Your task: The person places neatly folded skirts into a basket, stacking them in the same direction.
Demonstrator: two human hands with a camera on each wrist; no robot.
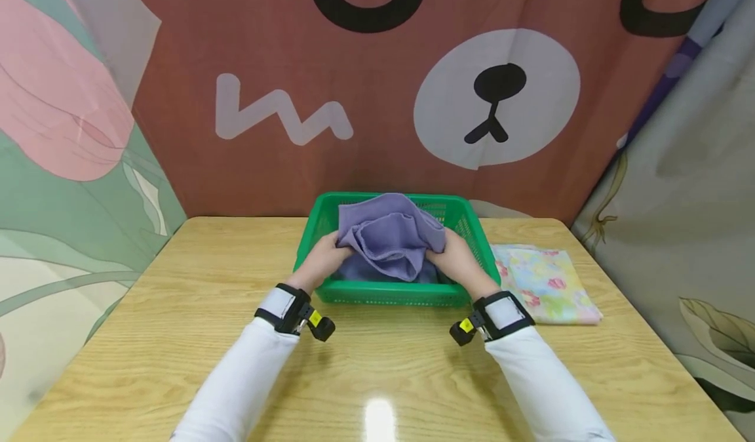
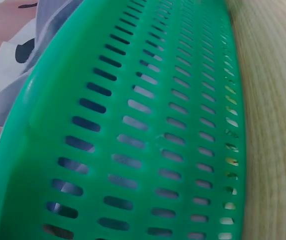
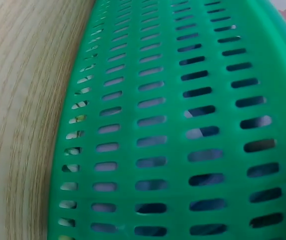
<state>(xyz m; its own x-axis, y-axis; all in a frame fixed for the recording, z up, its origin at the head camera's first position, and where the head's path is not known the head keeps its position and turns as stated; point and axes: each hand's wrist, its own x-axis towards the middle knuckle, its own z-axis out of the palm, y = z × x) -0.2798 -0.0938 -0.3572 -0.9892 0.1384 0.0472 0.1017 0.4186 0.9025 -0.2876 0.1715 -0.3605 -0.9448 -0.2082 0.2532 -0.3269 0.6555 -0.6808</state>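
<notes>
A bunched purple cloth point(image 1: 386, 235) rises out of a green plastic basket point(image 1: 377, 292) in the head view. My left hand point(image 1: 324, 257) grips the cloth's left side, reaching over the basket's front left corner. On the other side, my right hand point(image 1: 457, 258) pinches the cloth's right edge inside the front right corner. More purple fabric lies lower in the basket, behind its front wall. In the left wrist view the slotted basket wall point(image 2: 147, 125) fills most of the picture, with some purple cloth point(image 2: 53, 30) over the rim. The right wrist view shows mainly slotted basket wall point(image 3: 177, 125).
To the right of the basket, a folded floral cloth point(image 1: 548, 284) lies on the wooden table point(image 1: 377, 357). A brown bear-patterned curtain point(image 1: 377, 134) hangs close behind the basket at the table's back edge. Patterned fabric point(image 1: 678, 232) also hangs along the right side.
</notes>
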